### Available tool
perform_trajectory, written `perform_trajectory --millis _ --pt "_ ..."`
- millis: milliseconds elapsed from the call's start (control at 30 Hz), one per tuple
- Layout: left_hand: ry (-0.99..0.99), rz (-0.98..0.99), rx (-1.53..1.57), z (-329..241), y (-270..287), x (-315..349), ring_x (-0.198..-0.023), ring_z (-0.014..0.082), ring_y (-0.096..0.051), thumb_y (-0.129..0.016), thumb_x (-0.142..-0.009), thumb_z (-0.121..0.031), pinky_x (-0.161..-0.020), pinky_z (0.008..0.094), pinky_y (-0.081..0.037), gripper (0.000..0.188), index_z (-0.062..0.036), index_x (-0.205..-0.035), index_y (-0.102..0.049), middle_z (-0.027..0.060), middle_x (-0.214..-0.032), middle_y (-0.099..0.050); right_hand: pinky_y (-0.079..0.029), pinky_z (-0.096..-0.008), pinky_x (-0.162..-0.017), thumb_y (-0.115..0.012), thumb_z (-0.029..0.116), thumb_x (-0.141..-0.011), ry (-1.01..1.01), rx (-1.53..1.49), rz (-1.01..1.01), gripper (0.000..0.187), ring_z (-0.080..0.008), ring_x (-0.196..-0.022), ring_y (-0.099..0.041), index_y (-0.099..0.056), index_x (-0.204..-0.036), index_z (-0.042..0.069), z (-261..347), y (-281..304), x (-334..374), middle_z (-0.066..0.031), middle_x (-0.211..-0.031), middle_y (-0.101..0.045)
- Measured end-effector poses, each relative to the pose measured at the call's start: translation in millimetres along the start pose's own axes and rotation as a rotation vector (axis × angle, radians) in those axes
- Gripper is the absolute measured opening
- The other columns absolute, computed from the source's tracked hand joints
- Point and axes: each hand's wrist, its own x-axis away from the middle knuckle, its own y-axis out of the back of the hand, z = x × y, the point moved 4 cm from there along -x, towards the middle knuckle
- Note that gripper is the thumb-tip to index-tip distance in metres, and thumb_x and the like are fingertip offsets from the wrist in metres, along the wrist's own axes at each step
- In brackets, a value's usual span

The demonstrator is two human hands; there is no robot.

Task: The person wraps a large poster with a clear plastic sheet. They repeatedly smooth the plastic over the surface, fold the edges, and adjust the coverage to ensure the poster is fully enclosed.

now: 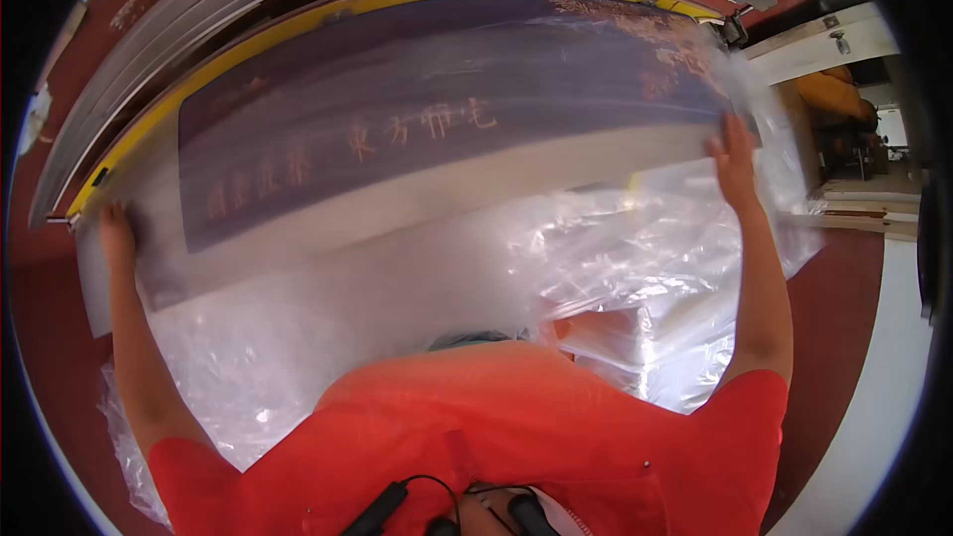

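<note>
I had left hand and right hand far apart, each gripping an end of the long purple panel over the plastic wrap; slick film probably risked a slipped grip, dropping one end

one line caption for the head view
Left hand and right hand hold a purple-printed plastic sheet by its ends.
</note>
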Motion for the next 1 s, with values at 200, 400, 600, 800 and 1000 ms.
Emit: perform_trajectory --millis 200,400,600,800,1000 --pt "0.013 -0.053 -0.024 -16 15 8 -0.069 0.0352 -0.051 -0.042 -0.084 -0.029 -0.060 0.0384 -0.040 0.027 -0.0032 -0.080 -0.050 0.0178 -0.073 -0.053 -0.023 -0.0352 -0.096 -0.031 0.050 -0.082 -0.305 -0.204 0.307 0.064 -0.0320 -0.121 -0.019 -0.025 -0.126 0.004 -109 -30 -38 -0.0175 -0.128 -0.027" --pt "-0.168 0.100 -0.514 -64 45 -2 -0.095 0.0335 -0.045 -0.044 -0.082 -0.017 -0.081 0.0388 -0.036 0.032 -0.0017 -0.109 -0.043 0.0179 -0.104 -0.048 -0.022 -0.0466 -0.093 -0.030 0.059 -0.076 -0.844 -0.026 0.343 0.069 -0.0263 -0.116 -0.032 -0.025 -0.127 0.014 -95 -23 -78 -0.0077 -0.131 -0.027" --pt "0.011 0.236 0.074 -55 24 39 -0.121 0.0264 -0.020 -0.031 -0.088 -0.033 -0.099 0.0312 -0.015 0.051 0.0040 -0.123 -0.026 0.0176 -0.130 -0.024 -0.044 -0.0281 -0.063 -0.028 0.057 -0.080 -1.132 -1.198 -0.790 0.058 -0.0178 -0.080 -0.055 -0.047 -0.102 0.007 -179 -12 11 -0.0128 -0.090 -0.054" --pt "-0.024 0.306 0.000 2 -13 20 -0.122 0.0274 -0.018 -0.032 -0.087 -0.035 -0.099 0.0314 -0.016 0.053 0.0023 -0.124 -0.025 0.0173 -0.131 -0.022 -0.036 -0.0406 -0.086 -0.042 0.026 -0.076 -1.143 0.220 0.680 0.035 -0.0246 -0.101 -0.048 -0.050 -0.106 0.010 -197 -213 299 -0.0125 -0.107 -0.052" --pt "0.128 0.323 0.195 9 -2 2 -0.122 0.0268 -0.018 -0.022 -0.089 -0.031 -0.101 0.0349 -0.013 0.045 -0.0065 -0.126 -0.025 0.0146 -0.132 -0.019 -0.027 -0.0457 -0.091 -0.040 0.032 -0.079 -0.942 0.461 0.556 0.039 -0.0246 -0.116 -0.028 -0.041 -0.117 0.022 -40 -268 179 -0.0047 -0.121 -0.037"
